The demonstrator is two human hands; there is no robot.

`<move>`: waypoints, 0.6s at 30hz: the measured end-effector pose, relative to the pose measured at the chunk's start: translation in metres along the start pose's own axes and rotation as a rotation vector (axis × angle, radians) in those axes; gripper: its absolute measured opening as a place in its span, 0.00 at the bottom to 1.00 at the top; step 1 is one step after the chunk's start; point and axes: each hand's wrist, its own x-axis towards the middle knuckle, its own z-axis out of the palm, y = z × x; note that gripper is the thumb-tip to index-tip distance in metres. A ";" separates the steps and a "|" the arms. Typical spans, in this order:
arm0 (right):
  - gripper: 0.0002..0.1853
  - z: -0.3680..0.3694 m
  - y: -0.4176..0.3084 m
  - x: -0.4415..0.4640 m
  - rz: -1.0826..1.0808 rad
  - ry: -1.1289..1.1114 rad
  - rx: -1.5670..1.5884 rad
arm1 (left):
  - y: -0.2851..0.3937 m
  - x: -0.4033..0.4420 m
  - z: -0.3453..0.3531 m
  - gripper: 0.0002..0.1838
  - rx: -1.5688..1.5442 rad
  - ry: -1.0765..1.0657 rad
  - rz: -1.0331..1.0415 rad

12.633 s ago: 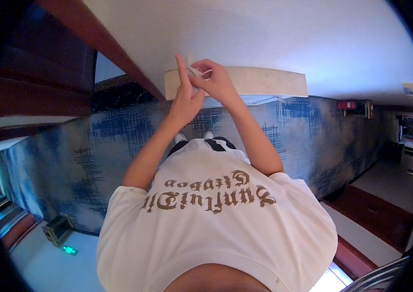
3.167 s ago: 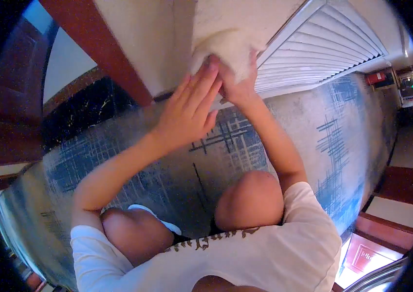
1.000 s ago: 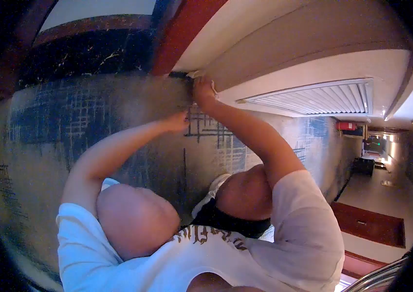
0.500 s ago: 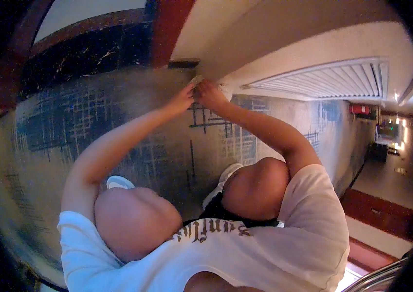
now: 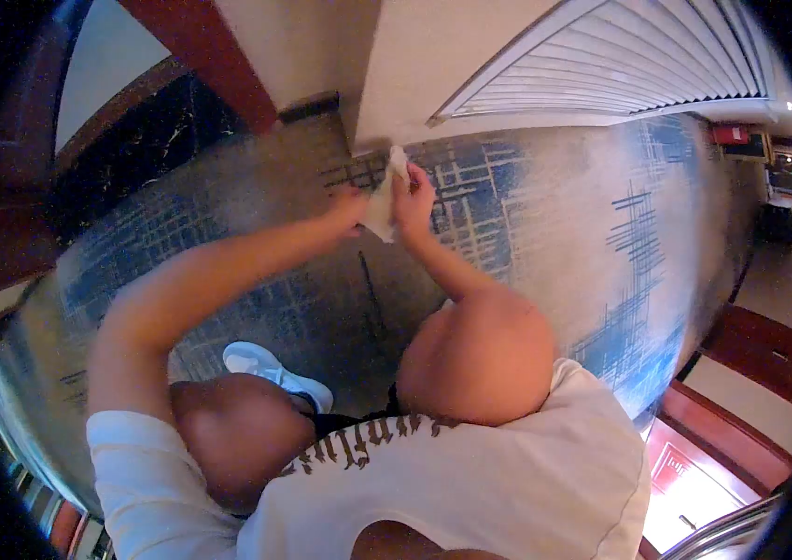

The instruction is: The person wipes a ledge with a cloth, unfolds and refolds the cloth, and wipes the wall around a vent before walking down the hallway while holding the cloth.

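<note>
A thin, creased white cloth (image 5: 381, 211) hangs between my two hands above the patterned carpet. My right hand (image 5: 414, 200) is closed on its right side, and a rumpled end sticks up past the fingers. At the cloth's left edge is my left hand (image 5: 348, 209), somewhat blurred, with its fingers bent and seemingly pinching that edge. Whether the cloth is paper or fabric I cannot make out. Both hands are raised in front of my bent knees, near the foot of the wall.
A white louvred vent (image 5: 610, 65) is set low in the beige wall (image 5: 414, 84) ahead. Dark marbled skirting (image 5: 162, 140) and a red post (image 5: 214, 56) stand at the left. Blue-patterned carpet (image 5: 508, 224) lies below. My white shoe (image 5: 274, 369) is under my knees. A corridor runs off right.
Both hands have drawn back from the wall's corner toward me, bringing the cloth along. The cloth now shows stretched between them. My view has tilted and a shoe shows more.
</note>
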 end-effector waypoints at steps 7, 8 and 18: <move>0.10 0.000 0.013 0.041 0.708 0.109 0.926 | 0.019 0.012 0.039 0.32 -0.519 -0.191 0.008; 0.10 0.001 0.009 0.048 0.711 0.109 0.930 | 0.027 0.021 0.041 0.29 -0.474 -0.100 0.021; 0.15 0.027 0.002 0.065 0.803 0.134 0.960 | 0.044 0.057 0.018 0.22 -0.761 -0.191 0.350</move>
